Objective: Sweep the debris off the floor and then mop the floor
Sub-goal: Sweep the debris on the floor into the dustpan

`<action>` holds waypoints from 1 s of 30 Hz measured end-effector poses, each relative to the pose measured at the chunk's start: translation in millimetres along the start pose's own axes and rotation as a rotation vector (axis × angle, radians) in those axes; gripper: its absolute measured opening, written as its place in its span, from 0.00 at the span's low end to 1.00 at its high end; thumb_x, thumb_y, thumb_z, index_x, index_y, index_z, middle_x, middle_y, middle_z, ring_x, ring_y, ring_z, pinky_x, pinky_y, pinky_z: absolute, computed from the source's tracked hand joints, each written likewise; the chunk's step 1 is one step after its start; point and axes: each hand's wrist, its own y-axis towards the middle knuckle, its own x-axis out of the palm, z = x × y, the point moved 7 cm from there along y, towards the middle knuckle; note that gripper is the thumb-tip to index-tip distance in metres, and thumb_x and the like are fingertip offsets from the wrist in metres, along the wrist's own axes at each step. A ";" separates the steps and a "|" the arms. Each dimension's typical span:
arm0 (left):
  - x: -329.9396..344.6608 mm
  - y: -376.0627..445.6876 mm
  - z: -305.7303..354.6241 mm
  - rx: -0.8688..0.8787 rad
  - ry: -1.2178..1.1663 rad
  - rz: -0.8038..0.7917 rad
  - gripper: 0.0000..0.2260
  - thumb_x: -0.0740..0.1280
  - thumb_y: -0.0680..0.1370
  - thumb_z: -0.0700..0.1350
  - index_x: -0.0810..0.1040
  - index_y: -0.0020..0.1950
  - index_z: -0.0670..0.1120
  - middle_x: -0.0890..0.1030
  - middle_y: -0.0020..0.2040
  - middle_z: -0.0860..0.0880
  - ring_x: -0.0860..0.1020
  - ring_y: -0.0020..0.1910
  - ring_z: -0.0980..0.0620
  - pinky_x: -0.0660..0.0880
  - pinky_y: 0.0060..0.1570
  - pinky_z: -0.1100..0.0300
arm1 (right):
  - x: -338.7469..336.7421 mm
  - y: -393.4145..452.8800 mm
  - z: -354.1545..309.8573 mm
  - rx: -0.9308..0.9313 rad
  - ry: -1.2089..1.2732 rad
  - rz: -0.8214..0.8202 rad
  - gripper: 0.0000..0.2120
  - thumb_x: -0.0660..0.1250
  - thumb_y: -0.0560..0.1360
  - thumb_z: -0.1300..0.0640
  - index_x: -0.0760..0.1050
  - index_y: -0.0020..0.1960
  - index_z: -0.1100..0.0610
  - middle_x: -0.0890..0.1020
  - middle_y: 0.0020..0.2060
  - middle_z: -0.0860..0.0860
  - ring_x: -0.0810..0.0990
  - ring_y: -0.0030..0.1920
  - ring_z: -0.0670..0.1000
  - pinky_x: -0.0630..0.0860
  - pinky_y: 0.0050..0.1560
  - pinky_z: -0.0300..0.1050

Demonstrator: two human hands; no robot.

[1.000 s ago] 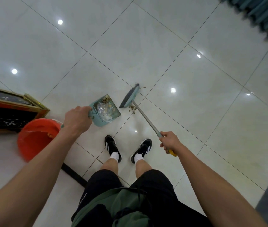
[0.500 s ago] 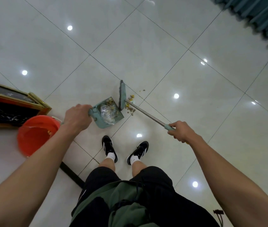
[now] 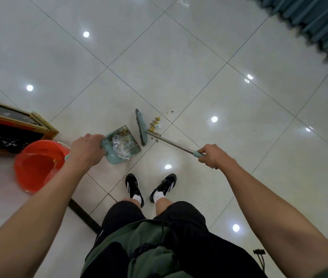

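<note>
— Since half a second ago the broom head (image 3: 141, 127) has swung away from the dustpan (image 3: 121, 145), so a narrow gap of floor now shows between them; the crumbs sit on the far side of the bristles.

— And the hands?

— From the head camera, the left hand (image 3: 85, 150) is wrapped round the dustpan's handle, holding the teal pan tilted with its lip down on the white tiled floor (image 3: 239, 137). The right hand (image 3: 214, 157) grips the broom handle (image 3: 171, 142) at its teal sleeve, fingers curled fully round it.

— Where's the debris?

— Partly in the pan — crumpled clear plastic and yellowish bits. The rest, a small cluster of yellow and brown debris (image 3: 155, 124), lies on the tile just beside the broom head, with a few stray specks further out.

— Anything else nearby?

— An orange bucket (image 3: 38, 163) stands just left of the left wrist, next to a gold-framed cabinet (image 3: 14, 129). Black-and-white sneakers (image 3: 133, 186) stand below the pan, and a teal curtain (image 3: 319, 21) hangs at top right.
</note>
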 end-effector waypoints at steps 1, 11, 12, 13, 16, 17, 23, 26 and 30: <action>1.0 0.7 0.0 -0.001 -0.001 0.002 0.09 0.64 0.77 0.45 0.80 0.55 0.51 0.80 0.45 0.45 0.80 0.42 0.42 0.80 0.45 0.50 | -2.4 1.7 -1.2 0.001 -0.036 0.014 0.14 0.64 0.75 0.58 0.82 0.58 0.49 0.80 0.41 0.52 0.79 0.33 0.54 0.79 0.38 0.47; 1.0 11.8 -2.8 -0.002 -0.088 0.008 0.08 0.64 0.76 0.43 0.81 0.51 0.53 0.79 0.41 0.47 0.79 0.39 0.43 0.80 0.42 0.51 | -16.0 6.6 6.0 0.083 -0.176 0.089 0.15 0.62 0.73 0.60 0.81 0.55 0.49 0.78 0.41 0.51 0.79 0.39 0.55 0.71 0.34 0.43; 1.8 13.7 -3.2 0.003 -0.097 0.007 0.08 0.65 0.76 0.43 0.81 0.51 0.53 0.80 0.41 0.47 0.80 0.39 0.43 0.80 0.42 0.51 | -16.5 5.6 6.5 0.079 -0.153 0.079 0.15 0.62 0.74 0.59 0.81 0.56 0.50 0.79 0.41 0.51 0.80 0.39 0.55 0.72 0.35 0.43; 2.3 15.5 -3.0 0.007 -0.107 0.001 0.08 0.65 0.76 0.43 0.81 0.51 0.53 0.79 0.41 0.47 0.80 0.39 0.43 0.81 0.43 0.50 | -16.6 4.1 7.5 0.079 -0.098 0.066 0.15 0.63 0.74 0.59 0.81 0.57 0.50 0.80 0.40 0.51 0.80 0.37 0.55 0.75 0.35 0.44; 1.2 20.2 -0.6 0.016 -0.121 -0.013 0.08 0.65 0.76 0.43 0.81 0.52 0.53 0.79 0.42 0.47 0.80 0.40 0.43 0.81 0.44 0.49 | -12.9 1.1 17.9 0.120 0.213 0.020 0.16 0.65 0.76 0.58 0.80 0.61 0.48 0.80 0.36 0.54 0.73 0.27 0.53 0.73 0.28 0.41; -0.2 21.7 0.3 0.021 -0.124 -0.011 0.08 0.64 0.76 0.43 0.81 0.52 0.53 0.79 0.42 0.47 0.79 0.40 0.43 0.80 0.44 0.50 | -11.1 -0.7 21.3 0.139 0.312 0.019 0.17 0.66 0.76 0.57 0.79 0.63 0.49 0.80 0.36 0.55 0.71 0.26 0.52 0.70 0.26 0.40; 0.8 26.6 -0.4 0.017 -0.133 -0.022 0.10 0.63 0.77 0.43 0.80 0.54 0.52 0.80 0.47 0.43 0.80 0.45 0.39 0.76 0.45 0.51 | 17.1 5.1 -1.7 0.164 0.665 0.042 0.21 0.67 0.78 0.57 0.73 0.72 0.54 0.81 0.36 0.58 0.70 0.27 0.51 0.68 0.25 0.41; 6.6 27.1 -1.7 0.014 -0.132 -0.028 0.10 0.63 0.76 0.43 0.80 0.54 0.52 0.79 0.44 0.46 0.79 0.43 0.41 0.78 0.44 0.51 | 34.2 24.3 -32.4 0.178 0.823 0.035 0.20 0.66 0.80 0.57 0.73 0.71 0.57 0.80 0.36 0.58 0.72 0.26 0.51 0.70 0.25 0.41; 14.5 27.6 -4.7 0.021 -0.130 -0.024 0.10 0.63 0.76 0.43 0.80 0.54 0.52 0.79 0.43 0.46 0.80 0.42 0.42 0.79 0.44 0.50 | 56.5 43.1 -59.8 0.252 0.920 0.022 0.12 0.65 0.80 0.61 0.76 0.62 0.62 0.78 0.34 0.60 0.72 0.26 0.52 0.70 0.26 0.41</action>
